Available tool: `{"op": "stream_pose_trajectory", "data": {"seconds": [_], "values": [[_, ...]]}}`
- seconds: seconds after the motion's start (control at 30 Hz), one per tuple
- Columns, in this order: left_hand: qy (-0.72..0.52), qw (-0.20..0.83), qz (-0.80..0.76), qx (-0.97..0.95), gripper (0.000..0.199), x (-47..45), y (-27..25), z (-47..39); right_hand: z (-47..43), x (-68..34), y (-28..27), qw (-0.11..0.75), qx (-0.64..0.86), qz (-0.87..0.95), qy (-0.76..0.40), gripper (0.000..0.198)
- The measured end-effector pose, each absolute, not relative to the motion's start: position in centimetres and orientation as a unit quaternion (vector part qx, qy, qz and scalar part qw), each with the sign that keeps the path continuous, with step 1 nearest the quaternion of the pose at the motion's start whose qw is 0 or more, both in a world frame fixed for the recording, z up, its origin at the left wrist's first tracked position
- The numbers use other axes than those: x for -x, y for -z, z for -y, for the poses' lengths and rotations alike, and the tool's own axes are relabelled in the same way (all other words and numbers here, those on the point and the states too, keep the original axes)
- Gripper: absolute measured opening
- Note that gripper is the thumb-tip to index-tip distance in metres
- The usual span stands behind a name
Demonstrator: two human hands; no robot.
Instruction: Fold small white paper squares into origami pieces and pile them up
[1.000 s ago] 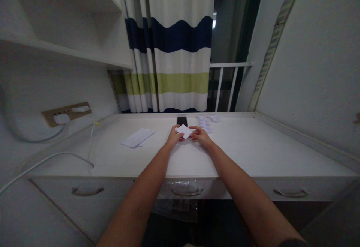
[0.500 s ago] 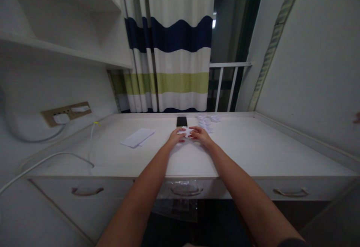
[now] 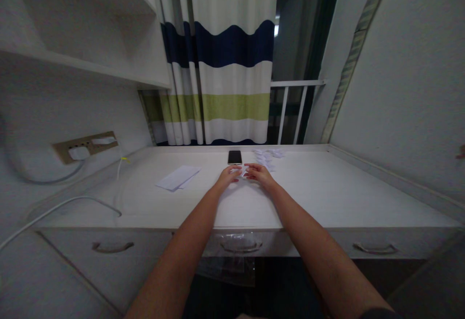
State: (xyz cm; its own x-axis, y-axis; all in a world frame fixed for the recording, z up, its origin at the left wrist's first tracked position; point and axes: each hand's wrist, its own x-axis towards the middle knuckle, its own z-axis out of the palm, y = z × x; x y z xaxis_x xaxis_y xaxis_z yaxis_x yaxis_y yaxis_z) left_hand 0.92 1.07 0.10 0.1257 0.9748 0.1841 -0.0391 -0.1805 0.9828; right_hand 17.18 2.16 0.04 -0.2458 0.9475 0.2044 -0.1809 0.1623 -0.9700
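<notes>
i see small white paper (image 3: 244,169) pinched between left hand (image 3: 228,176) and right hand (image 3: 259,174), curled fingers hiding much; from it, phone (image 3: 235,157) at eleven o'clock, folded papers (image 3: 266,158) two, sheets (image 3: 178,177) nine.

On the desk (image 3: 308,193), we have sheets (image 3: 177,177) left of the phone (image 3: 234,157), paper pieces (image 3: 266,156) right, our left hand (image 3: 228,175) and right hand (image 3: 259,174) before it.

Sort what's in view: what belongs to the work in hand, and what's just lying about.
Work in hand:
paper, held in left hand and right hand
sheets, at left, probably
folded pieces, beyond the right hand, probably

Seemingly just lying about:
phone, beyond the hands
cable, far left
</notes>
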Motion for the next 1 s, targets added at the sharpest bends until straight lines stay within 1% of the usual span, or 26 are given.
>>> {"op": "stream_pose_trajectory", "data": {"seconds": [0.43,0.6,0.73,0.87,1.0], "values": [[-0.487,0.472,-0.409,-0.610,0.041,-1.1,-0.1,-0.8,-2.2,-17.2,-0.1,0.519,0.349,0.559,-0.545,0.020],[-0.480,0.446,-0.405,-0.638,0.043,-1.2,0.3,-1.0,-2.9,-17.3,0.4,0.526,0.365,0.584,-0.499,0.020],[-0.496,0.408,-0.413,-0.646,0.050,-1.3,0.6,-1.1,-3.4,-17.5,0.7,0.541,0.381,0.594,-0.457,0.025],[-0.500,0.369,-0.421,-0.661,0.046,-1.4,0.7,-0.9,-3.7,-17.6,0.8,0.550,0.394,0.599,-0.429,0.030],[-0.519,0.323,-0.434,-0.662,0.035,-1.3,0.7,-1.2,-4.1,-17.7,0.8,0.558,0.402,0.616,-0.386,0.028]]}}
